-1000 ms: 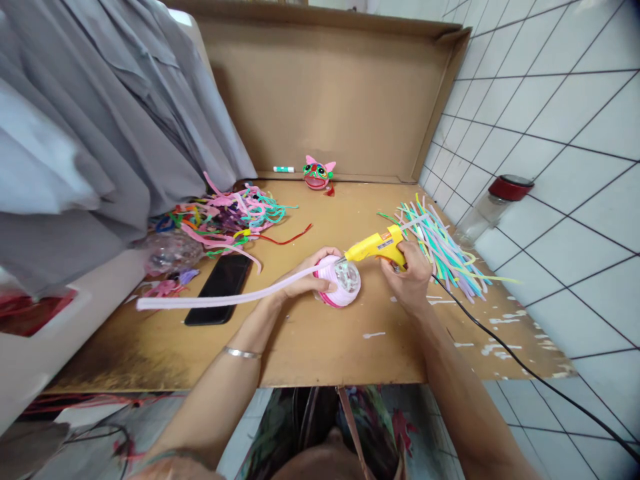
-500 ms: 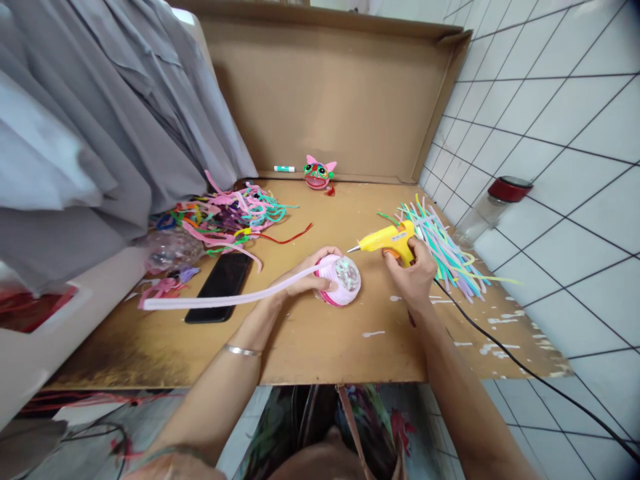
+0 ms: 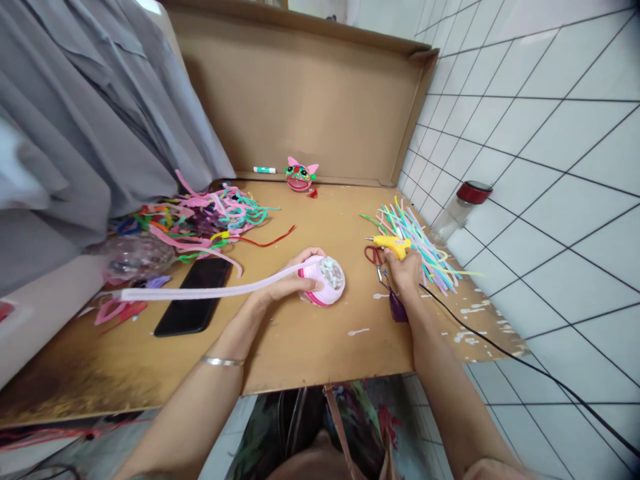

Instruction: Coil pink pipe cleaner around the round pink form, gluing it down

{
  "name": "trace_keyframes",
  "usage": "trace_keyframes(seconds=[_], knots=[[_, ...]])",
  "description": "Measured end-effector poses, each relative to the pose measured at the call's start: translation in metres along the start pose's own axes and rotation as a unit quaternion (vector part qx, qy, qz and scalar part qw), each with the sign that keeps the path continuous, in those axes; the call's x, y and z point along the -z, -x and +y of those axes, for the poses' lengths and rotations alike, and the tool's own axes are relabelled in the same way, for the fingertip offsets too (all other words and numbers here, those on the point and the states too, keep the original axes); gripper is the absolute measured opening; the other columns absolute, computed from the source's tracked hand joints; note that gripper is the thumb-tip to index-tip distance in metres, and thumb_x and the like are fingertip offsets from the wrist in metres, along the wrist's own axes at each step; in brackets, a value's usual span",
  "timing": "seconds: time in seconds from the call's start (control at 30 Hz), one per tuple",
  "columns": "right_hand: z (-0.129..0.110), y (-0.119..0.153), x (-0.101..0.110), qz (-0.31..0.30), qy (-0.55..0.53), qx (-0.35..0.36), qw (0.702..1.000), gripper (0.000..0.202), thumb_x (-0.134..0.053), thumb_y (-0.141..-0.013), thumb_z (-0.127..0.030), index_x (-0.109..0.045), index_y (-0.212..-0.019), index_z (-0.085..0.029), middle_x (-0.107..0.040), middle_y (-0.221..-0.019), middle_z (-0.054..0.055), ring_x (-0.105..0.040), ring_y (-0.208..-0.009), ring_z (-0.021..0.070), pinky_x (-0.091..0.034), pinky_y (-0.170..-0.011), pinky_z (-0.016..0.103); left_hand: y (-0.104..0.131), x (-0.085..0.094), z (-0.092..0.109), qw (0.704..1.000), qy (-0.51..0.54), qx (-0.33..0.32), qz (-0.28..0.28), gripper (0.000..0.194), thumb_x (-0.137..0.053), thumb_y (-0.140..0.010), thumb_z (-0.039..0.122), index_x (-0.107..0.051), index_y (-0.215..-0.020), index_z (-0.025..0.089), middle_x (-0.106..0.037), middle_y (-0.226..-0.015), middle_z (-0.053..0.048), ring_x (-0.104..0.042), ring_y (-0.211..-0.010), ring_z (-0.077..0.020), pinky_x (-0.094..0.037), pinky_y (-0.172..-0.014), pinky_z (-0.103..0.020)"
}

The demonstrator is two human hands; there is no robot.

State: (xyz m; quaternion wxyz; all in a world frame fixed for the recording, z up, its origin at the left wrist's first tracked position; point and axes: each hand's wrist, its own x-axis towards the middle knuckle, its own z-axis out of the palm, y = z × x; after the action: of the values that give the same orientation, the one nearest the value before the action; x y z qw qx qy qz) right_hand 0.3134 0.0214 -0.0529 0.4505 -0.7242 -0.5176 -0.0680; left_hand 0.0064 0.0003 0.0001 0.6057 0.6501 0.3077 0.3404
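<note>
My left hand [image 3: 293, 279] is closed around a round craft piece [image 3: 334, 288] wrapped in pink and pale pink pipe cleaner. Its clear, whitish top faces up and to the right. From it a long pale pink pipe cleaner [image 3: 200, 294] stretches left across my wrist and above the black phone [image 3: 193, 300]. A yellow hot glue gun [image 3: 393, 244] is gripped in my right hand [image 3: 406, 270], nozzle pointing left, apart from the craft piece. Red-handled scissors [image 3: 373, 255] lie just beside that hand, with a dark purple piece [image 3: 398, 310] near them, partly hidden by my wrist.
Tangled pipe cleaners [image 3: 215, 210] lie at the left, with a clear plastic bottle [image 3: 137, 259]. Straight pipe cleaners [image 3: 425, 247] lie at the right by a red-lidded jar [image 3: 463, 207]. A lion-like figure [image 3: 300, 176] and a marker [image 3: 264, 170] stand by the cardboard back [image 3: 300, 100]. A black cord [image 3: 500, 343] trails right.
My right hand has drawn the glue gun away from the craft piece and lowered it beside the scissors, which now show. My left hand keeps its hold. The view has shifted to the right.
</note>
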Motion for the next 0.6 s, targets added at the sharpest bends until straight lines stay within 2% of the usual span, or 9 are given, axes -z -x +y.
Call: trace_keyframes(seconds=[0.1, 0.27, 0.4, 0.5, 0.6], knots=[[0.000, 0.004, -0.007, 0.026, 0.047, -0.028, 0.998, 0.039, -0.065, -0.075, -0.050, -0.062, -0.089, -0.014, -0.060, -0.084, 0.009, -0.056, -0.075, 0.0217, -0.042, -0.065, 0.031, -0.001, 0.001, -0.002, 1.000, -0.014, -0.007, -0.003, 0.064, -0.077, -0.057, 0.029, -0.047, -0.112, 0.020, -0.056, -0.103, -0.002, -0.054, -0.085, -0.0152, -0.045, -0.070, -0.023], [0.000, 0.007, -0.012, 0.028, 0.047, 0.002, 0.998, 0.030, -0.063, -0.078, -0.046, -0.060, -0.083, -0.016, -0.058, -0.083, 0.008, -0.056, -0.077, 0.0213, -0.043, -0.068, 0.031, -0.001, -0.001, -0.002, 1.000, -0.012, -0.003, 0.008, 0.063, -0.079, -0.056, 0.027, -0.048, -0.110, 0.020, -0.059, -0.098, -0.001, -0.056, -0.082, -0.0150, -0.046, -0.069, -0.024], [-0.008, 0.009, -0.006, 0.037, 0.050, 0.031, 0.998, 0.025, -0.058, -0.081, -0.040, -0.059, -0.083, -0.016, -0.058, -0.084, 0.011, -0.056, -0.083, 0.0253, -0.043, -0.073, 0.036, -0.002, 0.000, -0.002, 1.000, -0.011, -0.005, 0.024, 0.062, -0.079, -0.056, 0.026, -0.048, -0.110, 0.021, -0.059, -0.095, 0.000, -0.056, -0.079, -0.0139, -0.046, -0.068, -0.023], [-0.028, 0.015, 0.005, 0.061, 0.078, 0.097, 0.990, 0.028, -0.052, -0.085, -0.037, -0.060, -0.096, -0.013, -0.059, -0.093, 0.014, -0.055, -0.090, 0.0287, -0.041, -0.077, 0.040, -0.003, 0.001, -0.002, 0.999, -0.020, -0.019, 0.030, 0.063, -0.080, -0.055, 0.027, -0.049, -0.109, 0.019, -0.059, -0.093, 0.001, -0.055, -0.079, -0.0137, -0.046, -0.069, -0.023], [-0.065, 0.032, 0.023, 0.065, 0.024, 0.233, 0.970, 0.034, -0.050, -0.089, -0.039, -0.057, -0.113, -0.016, -0.061, -0.097, 0.011, -0.054, -0.092, 0.0272, -0.039, -0.079, 0.040, -0.003, 0.001, 0.001, 0.999, -0.039, -0.009, 0.035, 0.061, -0.079, -0.057, 0.028, -0.049, -0.110, 0.019, -0.059, -0.092, 0.001, -0.054, -0.077, -0.0135, -0.045, -0.067, -0.023]])
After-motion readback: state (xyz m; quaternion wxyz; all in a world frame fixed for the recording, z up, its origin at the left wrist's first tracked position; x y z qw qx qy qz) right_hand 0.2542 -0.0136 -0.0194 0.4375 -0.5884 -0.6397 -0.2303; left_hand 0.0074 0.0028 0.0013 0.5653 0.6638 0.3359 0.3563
